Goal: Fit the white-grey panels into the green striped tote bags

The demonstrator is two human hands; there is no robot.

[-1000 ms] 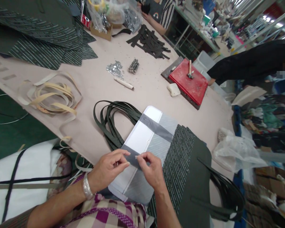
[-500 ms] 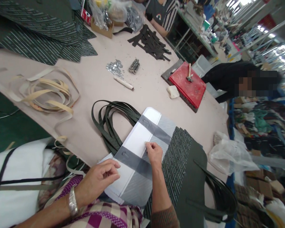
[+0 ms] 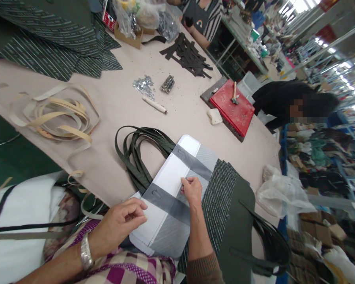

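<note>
Before me lies a flat bag panel, with a white board strip, grey striped lining and two dark cross bands. Each band has a small slot-like mark. Over the panel's middle my right hand has thumb and forefinger pinched together; whatever is between them is too small to make out. My left hand, wearing a silver bracelet, hovers by the near left edge, fingers loosely curled and the thumb apart, holding nothing visible. Dark green straps loop out from beneath the panel. On the right lies a dark striped bag piece with handles.
A red board bears a hammer. Metal pieces, a white stick, dark strips and coiled beige tape lie about. Striped pieces are stacked far left. Two other people are beyond the table.
My left hand has shifted slightly left and down. The right hand stays pinched in nearly the same place. The person in black has moved a little in the view.
</note>
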